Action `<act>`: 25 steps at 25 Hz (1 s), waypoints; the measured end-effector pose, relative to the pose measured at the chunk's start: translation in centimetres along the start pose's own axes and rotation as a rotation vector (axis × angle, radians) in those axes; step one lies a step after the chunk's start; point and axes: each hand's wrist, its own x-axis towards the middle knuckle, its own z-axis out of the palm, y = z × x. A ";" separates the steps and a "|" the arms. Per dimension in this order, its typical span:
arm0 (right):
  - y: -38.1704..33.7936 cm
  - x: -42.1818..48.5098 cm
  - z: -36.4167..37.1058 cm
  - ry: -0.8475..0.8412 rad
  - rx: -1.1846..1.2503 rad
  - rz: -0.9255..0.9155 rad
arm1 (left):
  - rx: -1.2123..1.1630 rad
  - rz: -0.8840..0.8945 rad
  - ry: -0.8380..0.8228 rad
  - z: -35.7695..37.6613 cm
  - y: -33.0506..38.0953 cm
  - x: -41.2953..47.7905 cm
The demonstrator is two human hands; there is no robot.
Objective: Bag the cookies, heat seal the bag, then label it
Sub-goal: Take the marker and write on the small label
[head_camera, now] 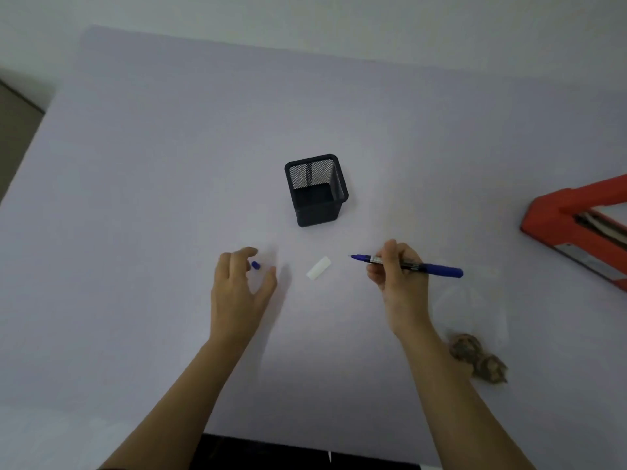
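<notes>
The right hand (397,269) gripped an uncapped blue marker (407,265), tip pointing left toward the small white label (319,268) lying flat on the lavender table (152,164), while the left hand (237,283) hovered with fingers spread and loosely curled beside the blue cap (255,265). Beyond the label stood a black mesh pen holder (317,191); the clear bag of cookies (478,357) lay near the right forearm, and the red heat sealer (576,225) sat at the right edge
</notes>
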 end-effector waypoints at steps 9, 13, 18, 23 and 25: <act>4.5 2.5 2.7 -0.073 -0.079 -0.128 | 0.161 0.050 -0.113 6.8 0.4 -1.2; 5.8 2.8 3.0 -0.099 -0.096 -0.203 | 0.148 0.049 -0.141 7.1 0.6 -1.0; 6.5 2.4 3.1 -0.069 -0.162 -0.271 | 0.144 0.209 -0.194 7.1 0.3 -0.7; 5.4 2.4 2.8 -0.030 -0.123 -0.298 | 0.175 0.374 -0.189 6.7 0.3 -0.5; 4.6 2.3 2.5 -0.033 -0.109 -0.318 | 0.090 0.312 -0.203 6.0 0.5 -0.1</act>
